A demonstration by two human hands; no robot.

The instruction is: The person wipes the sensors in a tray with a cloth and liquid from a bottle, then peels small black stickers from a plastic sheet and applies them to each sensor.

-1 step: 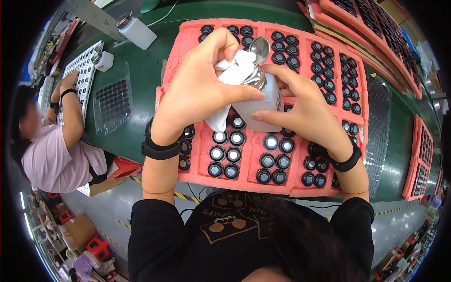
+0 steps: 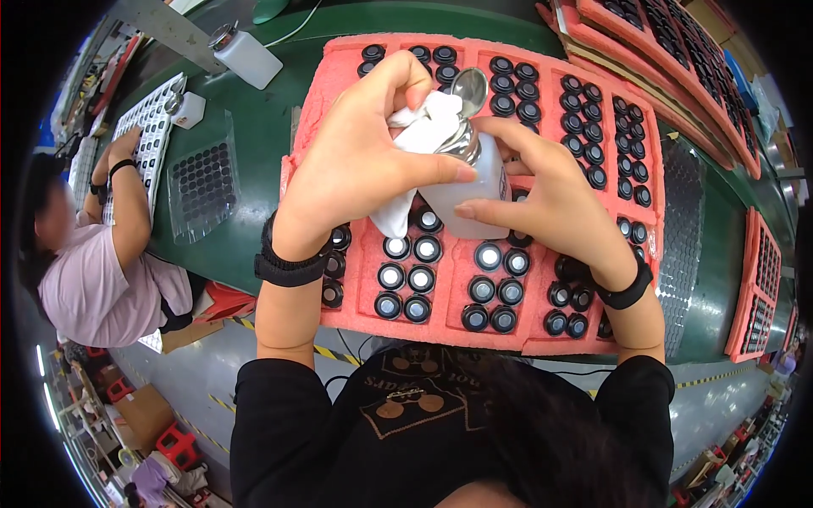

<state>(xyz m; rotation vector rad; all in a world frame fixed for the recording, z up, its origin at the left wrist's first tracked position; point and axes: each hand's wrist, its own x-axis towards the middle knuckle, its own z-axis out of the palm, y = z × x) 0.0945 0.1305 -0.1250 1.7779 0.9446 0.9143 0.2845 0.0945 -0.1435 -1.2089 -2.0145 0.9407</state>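
My right hand (image 2: 550, 190) grips a translucent white dispenser bottle (image 2: 457, 207) by its body, thumb on the near side. The bottle is tilted, and its hinged metal lid (image 2: 471, 90) stands raised. Pinched in my left hand (image 2: 356, 161) is a white cloth (image 2: 423, 131), pressed over the bottle's metal top; its tail hangs down beside the bottle. My left thumb lies against the bottle's shoulder. Both hands are above a pink foam tray (image 2: 440, 317) with rows of small black round parts (image 2: 481, 289), several with pale round centres. The hands hide the tray's middle.
Another dispenser bottle (image 2: 247, 57) stands at the back left, near a plastic sheet of dark discs (image 2: 203, 186). At left a co-worker (image 2: 110, 271) handles a white tray (image 2: 152, 157). Stacked pink trays (image 2: 622, 63) rise at back right; another tray (image 2: 745, 288) lies far right.
The raised metal lid has shifted very slightly. Both hands keep their hold on the bottle and cloth.
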